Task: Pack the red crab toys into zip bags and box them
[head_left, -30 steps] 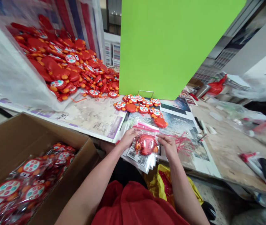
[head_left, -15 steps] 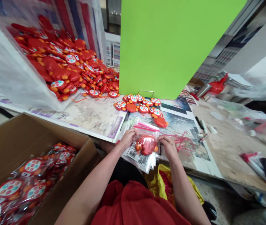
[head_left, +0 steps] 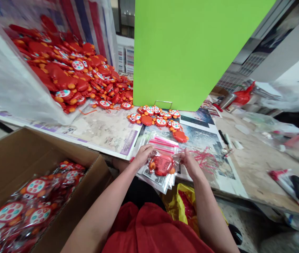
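Note:
A red and orange crab-shaped toy (head_left: 162, 165) sits inside a clear plastic bag (head_left: 174, 161) at the near table edge. My left hand (head_left: 142, 155) pinches the bag's top left, and my right hand (head_left: 187, 160) pinches its top right. Under the bag lies a stack of clear bags with pink zip strips (head_left: 162, 142). Several loose toys (head_left: 160, 119) lie just beyond the stack.
A big heap of the same toys (head_left: 67, 70) spills from a plastic sack at the back left. A cardboard box (head_left: 20, 154) with bagged toys stands at my lower left. A green board (head_left: 188, 52) stands behind. A yellow bag (head_left: 181, 203) hangs below the table edge.
Both hands have drawn the bagged toy slightly toward me and lifted its top edge; the right hand shifted from the bag's side to its upper corner.

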`<action>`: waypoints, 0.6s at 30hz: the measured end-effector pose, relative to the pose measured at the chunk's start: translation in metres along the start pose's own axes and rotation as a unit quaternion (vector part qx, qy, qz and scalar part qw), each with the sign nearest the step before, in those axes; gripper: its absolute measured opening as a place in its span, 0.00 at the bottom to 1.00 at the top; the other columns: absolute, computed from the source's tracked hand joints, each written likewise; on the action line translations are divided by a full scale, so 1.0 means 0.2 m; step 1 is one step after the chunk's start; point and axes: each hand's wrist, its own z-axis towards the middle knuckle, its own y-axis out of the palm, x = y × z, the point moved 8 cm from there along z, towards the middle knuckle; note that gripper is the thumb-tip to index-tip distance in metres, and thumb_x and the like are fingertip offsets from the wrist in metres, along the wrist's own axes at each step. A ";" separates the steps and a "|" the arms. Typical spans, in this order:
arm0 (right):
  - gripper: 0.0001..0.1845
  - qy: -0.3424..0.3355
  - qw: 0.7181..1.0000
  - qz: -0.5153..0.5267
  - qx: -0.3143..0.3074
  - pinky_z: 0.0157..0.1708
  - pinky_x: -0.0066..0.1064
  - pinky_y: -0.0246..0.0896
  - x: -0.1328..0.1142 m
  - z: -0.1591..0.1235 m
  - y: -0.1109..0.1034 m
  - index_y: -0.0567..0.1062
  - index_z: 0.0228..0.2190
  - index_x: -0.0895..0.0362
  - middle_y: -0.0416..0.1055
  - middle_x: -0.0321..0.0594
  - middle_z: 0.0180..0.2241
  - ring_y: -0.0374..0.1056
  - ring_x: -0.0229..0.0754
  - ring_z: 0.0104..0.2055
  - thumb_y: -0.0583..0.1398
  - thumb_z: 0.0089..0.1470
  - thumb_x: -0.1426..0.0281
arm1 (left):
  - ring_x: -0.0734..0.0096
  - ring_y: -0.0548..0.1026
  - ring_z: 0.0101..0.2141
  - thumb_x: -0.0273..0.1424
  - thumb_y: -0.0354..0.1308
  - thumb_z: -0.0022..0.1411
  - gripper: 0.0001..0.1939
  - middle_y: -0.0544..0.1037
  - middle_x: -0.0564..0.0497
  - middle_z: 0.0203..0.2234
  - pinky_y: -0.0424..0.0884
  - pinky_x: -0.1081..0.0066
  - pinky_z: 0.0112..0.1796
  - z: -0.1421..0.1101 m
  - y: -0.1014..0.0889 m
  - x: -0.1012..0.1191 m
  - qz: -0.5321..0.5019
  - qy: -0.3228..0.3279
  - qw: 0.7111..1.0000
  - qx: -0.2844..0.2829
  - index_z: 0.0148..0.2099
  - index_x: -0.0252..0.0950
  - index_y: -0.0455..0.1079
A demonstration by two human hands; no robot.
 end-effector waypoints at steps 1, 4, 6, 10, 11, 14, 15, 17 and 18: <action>0.36 -0.004 1.000 -0.005 0.004 0.35 0.34 0.60 -0.01 0.00 0.00 0.79 0.31 0.57 0.76 0.42 0.31 0.67 0.44 0.33 0.52 0.53 0.37 | 0.72 0.74 0.28 0.43 0.65 0.50 0.17 0.76 0.51 0.26 0.68 0.74 0.29 0.00 0.00 0.00 0.004 -0.001 1.000 -0.004 0.31 0.32 0.72; 0.29 -0.017 1.000 0.001 -0.015 0.40 0.35 0.62 -0.05 -0.02 0.04 0.79 0.38 0.56 0.77 0.41 0.34 0.69 0.45 0.36 0.67 0.44 0.46 | 0.72 0.75 0.28 0.43 0.65 0.51 0.17 0.77 0.50 0.27 0.68 0.73 0.30 0.00 0.01 0.00 0.007 0.002 1.000 -0.008 0.32 0.32 0.73; 0.30 -0.015 0.999 0.015 -0.035 0.40 0.35 0.63 -0.07 -0.04 0.07 0.78 0.44 0.56 0.77 0.40 0.34 0.70 0.44 0.36 0.68 0.43 0.49 | 0.72 0.75 0.28 0.42 0.65 0.51 0.17 0.77 0.50 0.27 0.69 0.73 0.31 0.00 0.00 0.00 0.003 0.008 1.000 -0.005 0.32 0.32 0.72; 0.25 -0.034 0.999 0.017 -0.027 0.33 0.32 0.62 -0.08 -0.06 0.05 0.80 0.43 0.55 0.75 0.37 0.29 0.67 0.40 0.30 0.66 0.47 0.53 | 0.73 0.74 0.27 0.42 0.65 0.51 0.17 0.77 0.50 0.27 0.69 0.73 0.30 0.01 0.00 -0.02 -0.001 0.012 1.000 -0.003 0.32 0.32 0.72; 0.24 -0.041 0.999 0.019 -0.011 0.29 0.30 0.61 -0.08 -0.06 0.02 0.80 0.43 0.55 0.74 0.36 0.27 0.65 0.38 0.27 0.66 0.47 0.55 | 0.72 0.75 0.27 0.42 0.66 0.51 0.17 0.77 0.50 0.28 0.69 0.73 0.30 0.01 0.00 -0.02 -0.002 0.010 1.000 -0.003 0.32 0.32 0.72; 0.22 -0.062 0.993 0.064 0.081 0.20 0.27 0.54 -0.11 -0.06 -0.12 0.80 0.43 0.54 0.70 0.34 0.23 0.57 0.33 0.21 0.67 0.46 0.59 | 0.69 0.77 0.30 0.44 0.66 0.51 0.19 0.78 0.48 0.30 0.71 0.71 0.31 0.01 0.00 -0.04 -0.005 -0.001 1.000 -0.016 0.35 0.32 0.72; 0.20 -0.075 0.986 0.094 0.117 0.19 0.27 0.54 -0.12 -0.05 -0.18 0.80 0.42 0.53 0.70 0.34 0.24 0.57 0.33 0.20 0.67 0.46 0.60 | 0.68 0.77 0.31 0.45 0.65 0.52 0.19 0.78 0.47 0.31 0.72 0.70 0.32 0.02 0.01 -0.04 -0.003 -0.002 1.000 -0.020 0.35 0.32 0.72; 0.18 -0.106 0.968 0.154 0.165 0.19 0.26 0.54 -0.18 -0.04 -0.23 0.81 0.40 0.53 0.72 0.35 0.27 0.58 0.32 0.21 0.68 0.45 0.63 | 0.68 0.77 0.31 0.46 0.64 0.53 0.20 0.78 0.47 0.31 0.73 0.68 0.33 0.02 0.01 -0.05 0.003 -0.005 1.000 -0.022 0.34 0.32 0.72; 0.17 -0.123 0.961 0.176 0.173 0.19 0.26 0.54 -0.22 -0.03 -0.22 0.81 0.40 0.53 0.72 0.35 0.28 0.59 0.32 0.22 0.68 0.45 0.64 | 0.68 0.77 0.29 0.47 0.64 0.54 0.20 0.78 0.47 0.29 0.73 0.68 0.33 0.02 0.01 -0.05 0.007 -0.006 1.000 -0.019 0.34 0.32 0.72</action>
